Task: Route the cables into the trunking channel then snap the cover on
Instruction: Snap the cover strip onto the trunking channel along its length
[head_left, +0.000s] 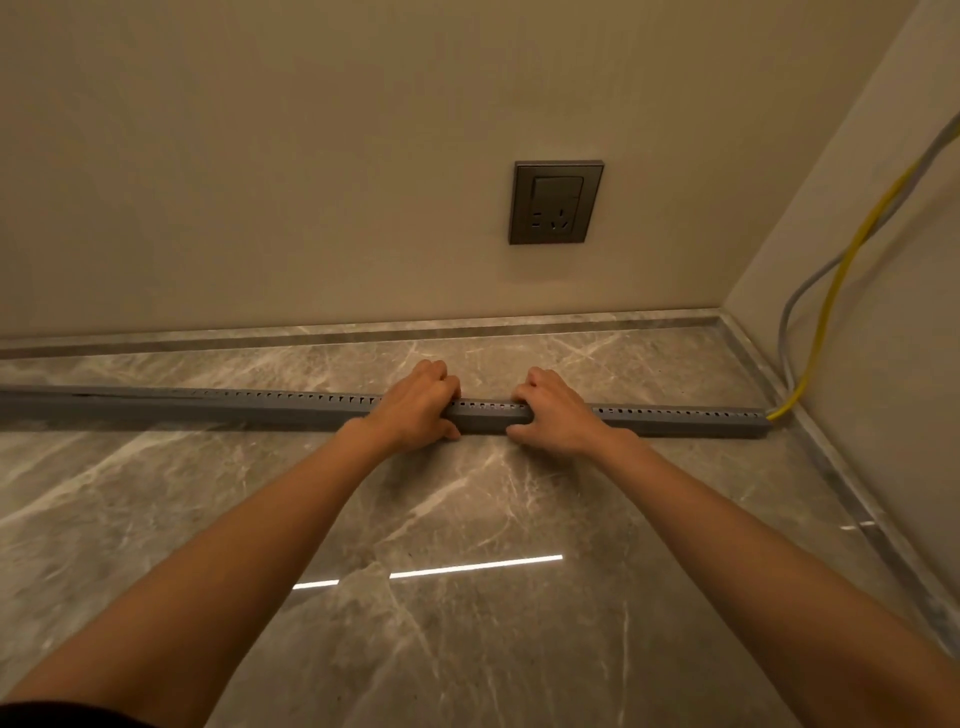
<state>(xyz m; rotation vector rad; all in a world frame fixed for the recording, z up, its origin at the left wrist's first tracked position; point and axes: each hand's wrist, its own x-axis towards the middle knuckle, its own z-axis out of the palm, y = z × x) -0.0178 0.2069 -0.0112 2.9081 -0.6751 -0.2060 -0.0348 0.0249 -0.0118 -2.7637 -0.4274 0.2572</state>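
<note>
Two beige walls (311, 156) meet at a corner on the right, above a polished grey-brown marble floor (467, 519) veined in white and edged by a low stone skirting strip (363, 332). A bright bar of light is reflected in the floor's sheen. On the far wall sits a dark grey square wall socket (556, 202) with a switch above its pin holes. Across the floor, parallel to the far wall and a little out from the skirting, lies the long grey plastic trunking channel (208, 408), with a row of small slots along its upper edge; its right end stops just beside the corner. Out of that end come a yellow cable (831, 296) and a grey cable (795, 301), which climb the right-hand wall together and leave the view at the top right. Inside the channel the cables are hidden, and whether the cover is fully seated along the whole length is hard to tell; a dark seam shows towards the left. Both bare forearms reach forward to the middle of the trunking. The left hand (415, 402) is clenched over the top of it, fingers curled behind and thumb at the front. The right hand (553, 410), near the left hand but apart from it, grips the trunking the same way.
</note>
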